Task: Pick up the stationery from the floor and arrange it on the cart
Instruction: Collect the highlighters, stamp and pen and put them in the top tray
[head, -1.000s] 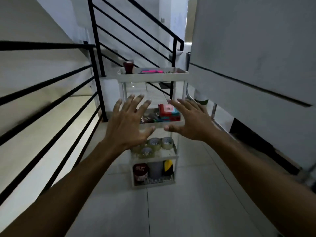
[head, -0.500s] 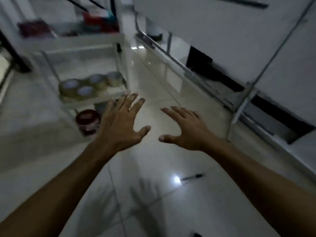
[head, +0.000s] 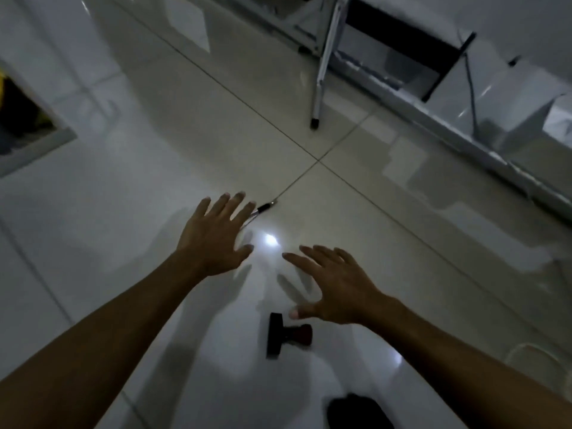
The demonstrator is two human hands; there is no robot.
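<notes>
While your head is tilting down over the glossy tiled floor (head: 356,212), you are holding both hands out, palms down, fingers spread and gripping nothing. Your left hand (head: 213,239) is hovering over a pen (head: 264,208), whose dark tip is poking out at two o'clock from your fingertips. Your right hand (head: 337,292) is hanging above a dark stamp (head: 286,334) lying on its side at seven o'clock from your thumb. A cart corner (head: 34,147) is showing at nine o'clock of the view.
</notes>
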